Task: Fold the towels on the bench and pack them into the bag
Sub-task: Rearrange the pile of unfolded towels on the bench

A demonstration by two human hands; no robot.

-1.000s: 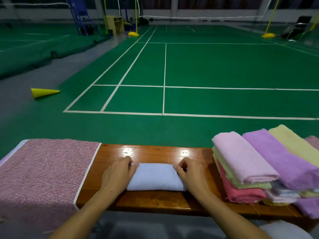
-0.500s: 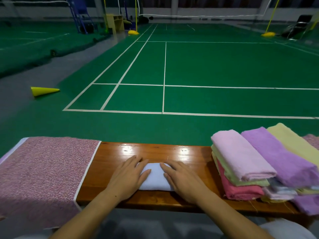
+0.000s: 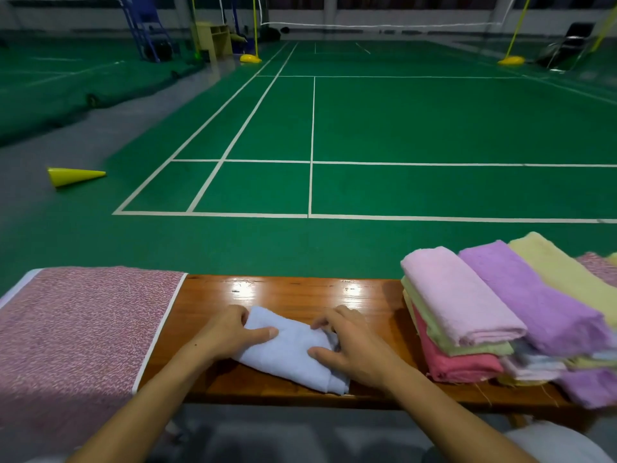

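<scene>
A small folded white towel (image 3: 290, 350) lies tilted on the wooden bench (image 3: 300, 292), its near corner close to the front edge. My left hand (image 3: 230, 332) grips its left end, thumb on top. Its right end is pinched by my right hand (image 3: 350, 342), fingers curled over the cloth. A stack of towels (image 3: 467, 312) in pink, yellow, red and purple sits on the bench at the right. The pink patterned bag (image 3: 76, 329) lies flat across the bench's left end.
Beyond the bench stretches a green badminton court with white lines. A yellow cone (image 3: 73, 176) lies on the grey floor at the left. Net posts with yellow bases (image 3: 250, 58) stand far back. Something white (image 3: 561, 442) shows at the lower right corner.
Both hands went from pressing flat on the towel to gripping its ends. The towel has turned from square to the bench to a diagonal lie, and looks slightly lifted.
</scene>
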